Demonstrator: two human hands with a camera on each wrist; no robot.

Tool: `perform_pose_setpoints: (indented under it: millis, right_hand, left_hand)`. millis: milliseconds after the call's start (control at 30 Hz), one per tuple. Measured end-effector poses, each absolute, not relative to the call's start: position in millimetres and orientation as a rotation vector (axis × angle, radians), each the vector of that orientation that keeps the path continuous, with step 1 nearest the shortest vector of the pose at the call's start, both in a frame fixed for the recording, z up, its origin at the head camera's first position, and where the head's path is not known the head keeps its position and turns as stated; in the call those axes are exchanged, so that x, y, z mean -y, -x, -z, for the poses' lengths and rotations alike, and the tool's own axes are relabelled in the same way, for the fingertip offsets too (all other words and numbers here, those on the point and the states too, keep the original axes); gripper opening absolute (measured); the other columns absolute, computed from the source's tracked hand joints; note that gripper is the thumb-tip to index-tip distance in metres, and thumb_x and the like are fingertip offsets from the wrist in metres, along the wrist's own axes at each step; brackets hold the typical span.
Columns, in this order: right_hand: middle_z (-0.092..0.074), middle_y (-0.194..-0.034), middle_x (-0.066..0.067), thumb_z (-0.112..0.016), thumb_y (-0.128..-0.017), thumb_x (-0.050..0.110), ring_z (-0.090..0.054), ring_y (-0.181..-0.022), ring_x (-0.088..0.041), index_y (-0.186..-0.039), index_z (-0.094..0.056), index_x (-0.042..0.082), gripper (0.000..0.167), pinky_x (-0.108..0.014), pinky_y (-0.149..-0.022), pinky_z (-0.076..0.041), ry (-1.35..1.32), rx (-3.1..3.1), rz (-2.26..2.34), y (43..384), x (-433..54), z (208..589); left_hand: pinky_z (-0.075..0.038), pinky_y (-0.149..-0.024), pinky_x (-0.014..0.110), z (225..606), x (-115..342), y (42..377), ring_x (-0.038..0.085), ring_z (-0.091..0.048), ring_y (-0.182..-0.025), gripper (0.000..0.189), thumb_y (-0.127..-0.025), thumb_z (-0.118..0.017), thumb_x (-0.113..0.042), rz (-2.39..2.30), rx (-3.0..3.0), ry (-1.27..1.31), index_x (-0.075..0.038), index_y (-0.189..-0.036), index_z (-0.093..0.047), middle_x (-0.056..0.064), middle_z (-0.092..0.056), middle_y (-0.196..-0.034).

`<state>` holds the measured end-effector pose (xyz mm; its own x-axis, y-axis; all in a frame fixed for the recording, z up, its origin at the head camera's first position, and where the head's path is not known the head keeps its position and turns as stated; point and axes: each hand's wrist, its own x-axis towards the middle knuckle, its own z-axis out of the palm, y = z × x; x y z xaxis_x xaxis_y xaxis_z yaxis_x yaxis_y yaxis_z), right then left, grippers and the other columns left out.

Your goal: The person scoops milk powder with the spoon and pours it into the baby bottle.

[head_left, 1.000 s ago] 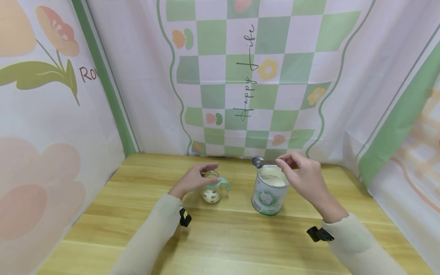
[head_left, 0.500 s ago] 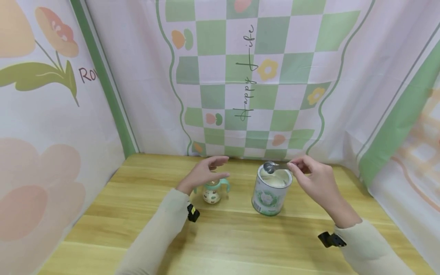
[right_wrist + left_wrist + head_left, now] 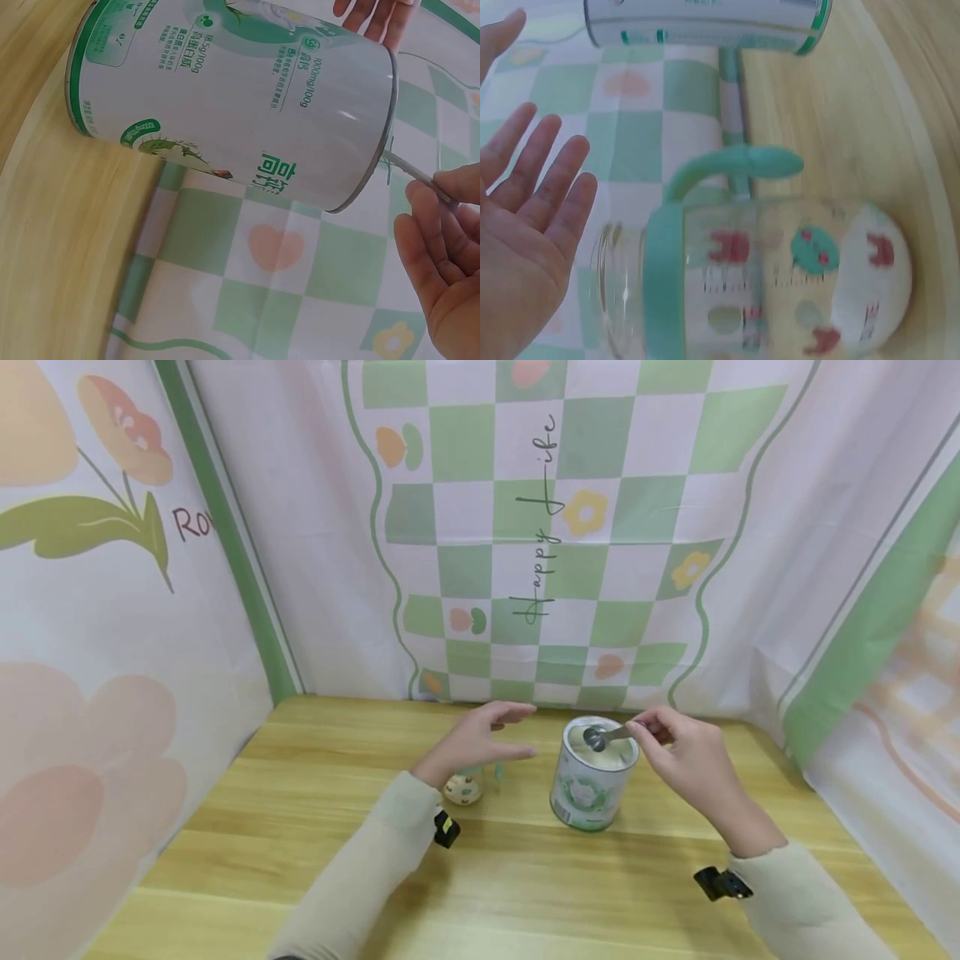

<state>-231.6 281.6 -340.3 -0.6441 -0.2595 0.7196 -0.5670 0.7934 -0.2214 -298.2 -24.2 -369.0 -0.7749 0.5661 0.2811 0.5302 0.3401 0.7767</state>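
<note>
A metal measuring spoon (image 3: 595,740) is pinched by its handle between the thumb and fingers of my right hand (image 3: 686,764). Its bowl sits at the mouth of an open milk powder can (image 3: 587,793), over the pale powder inside. In the right wrist view the spoon handle (image 3: 414,174) slants past the can's rim. My left hand (image 3: 476,743) holds nothing; its fingers are extended towards the can, thumb apart. Below and behind that hand stands a clear baby bottle (image 3: 727,277) with a mint collar and handles, uncapped, with whitish contents at its base. The hand hides the bottle's top in the head view.
Both things stand on a wooden table (image 3: 525,893), the bottle left of the can. A checked green and white cloth (image 3: 525,568) hangs right behind the table's back edge. More printed cloth (image 3: 217,610) closes off the left side.
My left hand has moved right from around the bottle's top towards the can. My right hand has shifted slightly right and lowered the spoon bowl into the can's mouth.
</note>
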Motion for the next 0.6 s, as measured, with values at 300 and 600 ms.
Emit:
perform_pose_setpoints:
  millis: [300,600]
  right_hand:
    - [-0.065,-0.072,0.004,-0.077,-0.087,0.004,-0.059,-0.062,-0.01,-0.085,-0.071,0.009,0.008,-0.031,-0.054,-0.051,-0.64,2.313,-0.496,235.5,-276.4,342.0]
    - [-0.062,-0.07,0.004,-0.075,-0.088,0.003,-0.056,-0.06,-0.008,-0.083,-0.068,0.007,0.009,-0.03,-0.052,-0.05,-0.641,2.404,-0.43,240.1,-270.2,347.1]
  left_hand:
    - [-0.04,-0.109,0.032,372.0,-7.4,292.1,0.014,-0.048,-0.131,0.08,-0.082,-0.084,-0.039,-1.378,-2.539,-1.065,-0.016,-0.149,-0.047,0.0,-0.051,-0.146]
    - [-0.037,-0.111,0.045,383.7,-34.2,284.0,0.02,-0.039,-0.14,0.105,-0.076,-0.086,-0.05,-1.418,-2.504,-0.921,-0.019,-0.158,-0.029,0.0,-0.036,-0.157]
